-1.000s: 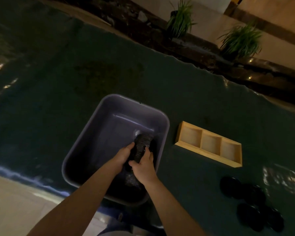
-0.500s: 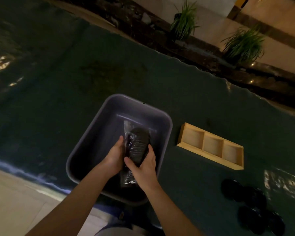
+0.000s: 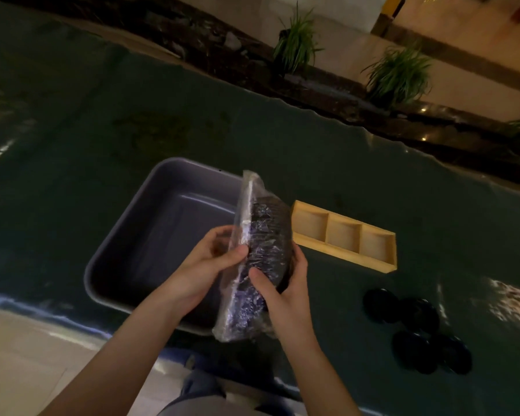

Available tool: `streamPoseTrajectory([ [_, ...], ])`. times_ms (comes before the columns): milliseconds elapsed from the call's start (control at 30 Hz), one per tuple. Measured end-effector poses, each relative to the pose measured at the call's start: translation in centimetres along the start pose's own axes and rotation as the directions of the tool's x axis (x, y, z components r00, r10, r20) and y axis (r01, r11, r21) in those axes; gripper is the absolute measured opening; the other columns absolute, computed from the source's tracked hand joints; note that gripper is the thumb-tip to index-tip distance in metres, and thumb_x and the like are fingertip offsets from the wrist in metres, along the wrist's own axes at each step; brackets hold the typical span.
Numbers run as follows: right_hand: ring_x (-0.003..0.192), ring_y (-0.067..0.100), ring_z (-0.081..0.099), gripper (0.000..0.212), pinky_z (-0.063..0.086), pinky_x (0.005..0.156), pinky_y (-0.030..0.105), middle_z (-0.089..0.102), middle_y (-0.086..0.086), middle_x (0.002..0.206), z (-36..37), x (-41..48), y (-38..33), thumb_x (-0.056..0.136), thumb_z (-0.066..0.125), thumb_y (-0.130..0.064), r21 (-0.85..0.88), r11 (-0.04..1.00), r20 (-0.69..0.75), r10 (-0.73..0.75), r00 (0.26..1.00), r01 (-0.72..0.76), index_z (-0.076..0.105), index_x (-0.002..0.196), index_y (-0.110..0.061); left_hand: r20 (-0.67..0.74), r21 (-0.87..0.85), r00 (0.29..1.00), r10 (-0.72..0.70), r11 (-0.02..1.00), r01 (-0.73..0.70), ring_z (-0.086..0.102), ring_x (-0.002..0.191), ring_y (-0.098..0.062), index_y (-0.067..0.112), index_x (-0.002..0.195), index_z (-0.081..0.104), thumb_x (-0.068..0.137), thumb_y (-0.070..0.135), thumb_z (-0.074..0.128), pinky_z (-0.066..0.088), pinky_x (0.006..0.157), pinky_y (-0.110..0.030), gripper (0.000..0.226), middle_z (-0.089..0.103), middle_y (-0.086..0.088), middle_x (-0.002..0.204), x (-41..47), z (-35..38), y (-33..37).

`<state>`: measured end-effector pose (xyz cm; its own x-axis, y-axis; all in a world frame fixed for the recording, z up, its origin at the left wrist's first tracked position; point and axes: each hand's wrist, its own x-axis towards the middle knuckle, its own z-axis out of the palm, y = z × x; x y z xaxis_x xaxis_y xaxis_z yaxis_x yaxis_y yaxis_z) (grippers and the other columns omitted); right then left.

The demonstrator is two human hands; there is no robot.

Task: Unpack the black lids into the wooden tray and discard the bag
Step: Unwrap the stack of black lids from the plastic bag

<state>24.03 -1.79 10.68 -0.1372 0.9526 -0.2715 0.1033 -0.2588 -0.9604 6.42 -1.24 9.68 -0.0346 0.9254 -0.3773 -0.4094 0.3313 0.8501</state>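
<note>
You are holding a clear crinkled plastic bag of stacked black lids (image 3: 260, 259) upright above the grey plastic tub (image 3: 150, 235), your left hand (image 3: 204, 268) and right hand (image 3: 285, 291) both gripping its sides. The three-compartment wooden tray (image 3: 344, 235) is sitting just right on the dark green table (image 3: 282, 130), loose black round lids (image 3: 418, 331) lying nearer you.

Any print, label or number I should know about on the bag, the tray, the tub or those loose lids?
None readable. The bag, held in both hands, shows only glare; the wooden tray, grey tub and loose lids look blank in the dim light.
</note>
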Motion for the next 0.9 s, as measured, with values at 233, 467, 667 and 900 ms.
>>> streamPoseTrajectory([
  [233,0.117,0.026,0.071,0.081,0.06,0.09,0.039,0.072,0.004,0.13,-9.5,-4.3,0.1,0.064,0.094,-0.041,0.347,0.927,0.074,0.121,0.99,-0.139,0.057,0.136,-0.04,0.207,-0.045,0.964,-0.166,0.983,0.179,0.077,0.103,-0.026,0.012,0.131,0.059,0.046,0.05,0.1,0.062,0.079,-0.032,0.102,0.079,-0.011,0.114,-2.4,9.8,-3.0],
  [467,0.125,0.039,0.063,0.07,0.051,0.103,0.052,0.063,0.023,0.138,-19.5,-7.5,2.0,0.075,0.084,-0.036,0.577,0.792,0.174,0.118,0.978,-0.198,0.06,0.139,-0.02,0.236,-0.128,0.938,-0.253,0.949,0.288,0.074,0.101,-0.03,0.006,0.14,0.056,0.04,0.045,0.103,0.059,0.084,-0.042,0.117,0.074,-0.017,0.116,-4.5,20.3,-7.6],
  [667,0.119,0.001,0.062,0.054,0.054,0.095,0.023,0.05,-0.006,0.135,-26.0,-8.8,3.1,0.073,0.074,-0.058,0.197,0.978,-0.188,-0.027,0.982,0.064,0.063,0.125,-0.047,0.159,0.041,0.974,-0.164,0.986,0.159,0.074,0.111,-0.027,0.032,0.137,0.054,0.053,0.046,0.098,0.061,0.086,-0.043,0.096,0.077,-0.005,0.121,-4.5,26.6,-9.7],
  [900,0.101,0.013,0.067,0.025,0.051,0.083,0.015,0.063,-0.009,0.109,-29.2,-9.8,2.6,0.096,0.064,-0.041,-0.178,0.9,-0.241,-0.431,0.87,0.397,0.063,0.12,-0.036,-0.015,0.267,0.997,0.079,0.961,-0.073,0.073,0.104,-0.005,0.047,0.125,0.05,0.044,0.062,0.095,0.06,0.079,-0.024,0.094,0.074,0.021,0.111,-5.4,29.8,-11.8],
])
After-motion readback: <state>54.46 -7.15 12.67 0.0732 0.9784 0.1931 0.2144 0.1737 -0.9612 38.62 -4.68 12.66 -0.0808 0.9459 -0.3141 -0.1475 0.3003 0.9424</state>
